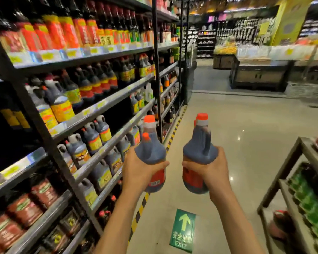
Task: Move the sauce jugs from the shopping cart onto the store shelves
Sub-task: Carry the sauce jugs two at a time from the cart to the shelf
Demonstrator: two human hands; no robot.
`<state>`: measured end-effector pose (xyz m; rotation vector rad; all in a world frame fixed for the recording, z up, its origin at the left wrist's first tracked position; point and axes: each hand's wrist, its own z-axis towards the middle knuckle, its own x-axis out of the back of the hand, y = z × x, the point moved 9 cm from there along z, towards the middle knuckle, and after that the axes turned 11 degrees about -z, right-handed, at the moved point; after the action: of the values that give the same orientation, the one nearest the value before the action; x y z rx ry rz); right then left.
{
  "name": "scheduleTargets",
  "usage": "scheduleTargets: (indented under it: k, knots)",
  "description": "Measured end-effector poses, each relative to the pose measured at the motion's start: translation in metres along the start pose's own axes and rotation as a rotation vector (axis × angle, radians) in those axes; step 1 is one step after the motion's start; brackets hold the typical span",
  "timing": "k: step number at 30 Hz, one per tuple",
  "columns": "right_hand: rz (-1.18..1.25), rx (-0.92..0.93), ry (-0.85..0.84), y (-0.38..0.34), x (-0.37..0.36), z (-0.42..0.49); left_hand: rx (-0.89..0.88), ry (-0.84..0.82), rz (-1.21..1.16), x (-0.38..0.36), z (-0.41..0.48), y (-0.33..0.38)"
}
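Left hand (138, 171): wraps the belly of the left jug (151, 151), thumb across the label, on the side nearest the shelves (103, 105).
Right hand (215, 171): clasps the right jug (198, 153) low on its body, farther from the shelves; the handle (207, 142) above the fingers is untaken.
Jugs: upright, side by side, not touching, in the air beside the shelves.
Handling: full of dark sauce, probably heavy; the smooth plastic may slip, so the handle looks the surer hold.
Shelves: similar jugs line the rows.

Glossy grey floor (246, 125) ahead of me w/ green exit sticker (183, 230), yellow-black hazard tape (173, 133) along aisle edge; wooden display bins (259, 76) in bg, yellow pillar (290, 21).
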<state>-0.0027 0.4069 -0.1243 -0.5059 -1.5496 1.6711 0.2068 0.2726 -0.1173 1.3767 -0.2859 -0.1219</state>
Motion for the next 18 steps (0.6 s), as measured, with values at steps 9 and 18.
scheduleTargets:
  k: [9,18]
  knots:
    - [-0.013,-0.005,-0.013,0.032,-0.012,0.184,-0.002,-0.024,-0.006,-0.112,0.170,-0.027]
    - [-0.034,-0.013,0.047,0.040,-0.037,0.365,-0.042,-0.086,-0.100,-0.201,0.352,-0.027]
